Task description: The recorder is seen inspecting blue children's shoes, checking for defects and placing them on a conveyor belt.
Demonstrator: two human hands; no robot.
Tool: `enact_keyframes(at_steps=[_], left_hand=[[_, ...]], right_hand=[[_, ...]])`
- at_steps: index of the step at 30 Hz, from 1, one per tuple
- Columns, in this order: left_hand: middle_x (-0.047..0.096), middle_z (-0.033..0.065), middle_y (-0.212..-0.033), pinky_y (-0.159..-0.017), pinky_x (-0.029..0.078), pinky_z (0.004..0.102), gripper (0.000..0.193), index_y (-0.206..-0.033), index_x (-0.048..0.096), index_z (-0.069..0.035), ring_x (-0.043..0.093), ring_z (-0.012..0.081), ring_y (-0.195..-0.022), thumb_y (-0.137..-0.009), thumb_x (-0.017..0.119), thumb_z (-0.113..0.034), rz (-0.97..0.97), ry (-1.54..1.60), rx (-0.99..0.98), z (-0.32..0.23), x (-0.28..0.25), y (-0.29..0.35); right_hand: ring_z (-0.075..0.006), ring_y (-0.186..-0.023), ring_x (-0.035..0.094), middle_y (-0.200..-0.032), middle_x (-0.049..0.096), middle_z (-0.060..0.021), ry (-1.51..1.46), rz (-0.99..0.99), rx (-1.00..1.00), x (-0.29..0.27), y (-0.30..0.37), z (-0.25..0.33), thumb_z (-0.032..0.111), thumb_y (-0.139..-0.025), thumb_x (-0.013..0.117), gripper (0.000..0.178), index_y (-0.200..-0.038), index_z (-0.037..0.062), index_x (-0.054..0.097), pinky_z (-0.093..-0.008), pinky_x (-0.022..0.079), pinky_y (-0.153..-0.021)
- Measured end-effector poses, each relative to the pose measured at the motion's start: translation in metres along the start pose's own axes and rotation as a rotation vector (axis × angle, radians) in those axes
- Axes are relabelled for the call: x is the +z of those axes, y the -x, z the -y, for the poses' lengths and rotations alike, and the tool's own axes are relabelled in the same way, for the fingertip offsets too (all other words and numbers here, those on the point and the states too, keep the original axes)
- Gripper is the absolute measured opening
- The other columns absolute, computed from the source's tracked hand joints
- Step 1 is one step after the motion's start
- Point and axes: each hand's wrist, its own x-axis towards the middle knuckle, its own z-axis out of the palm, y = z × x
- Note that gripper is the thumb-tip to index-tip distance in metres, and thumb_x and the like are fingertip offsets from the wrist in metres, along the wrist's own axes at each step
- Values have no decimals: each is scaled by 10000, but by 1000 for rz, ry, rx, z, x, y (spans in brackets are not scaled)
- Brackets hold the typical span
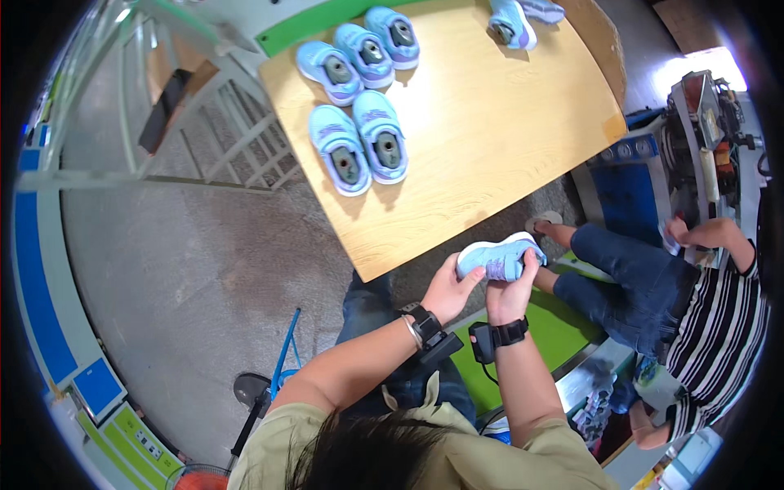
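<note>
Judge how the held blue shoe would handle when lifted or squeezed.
The blue shoe likely weighs little, given its small size between the left hand and right hand. Its soft-looking upper may give; the thick white sole is probably stiffer.

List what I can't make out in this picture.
All in the head view:
Held shoe: parts covered by the left hand and right hand.
Two upper-right shoes on the table: partly cut off by the top edge.
Striped-shirt co-worker: head lost beyond the dark rim.
</note>
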Motion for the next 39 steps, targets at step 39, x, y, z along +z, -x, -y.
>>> enact_keyframes(at_steps=[39], left_hand=[[513, 76, -1378, -1062, 420, 369, 593, -1463, 342, -9, 504, 179, -1255, -1022, 525, -362, 193, 353, -283, -7, -32, -14]], right_hand=[[-250, -1170, 462, -1346, 416, -135, 510, -111, -341, 79, 4, -15, 154, -895, 597, 714, -1510, 95, 240, -392, 417, -1002]])
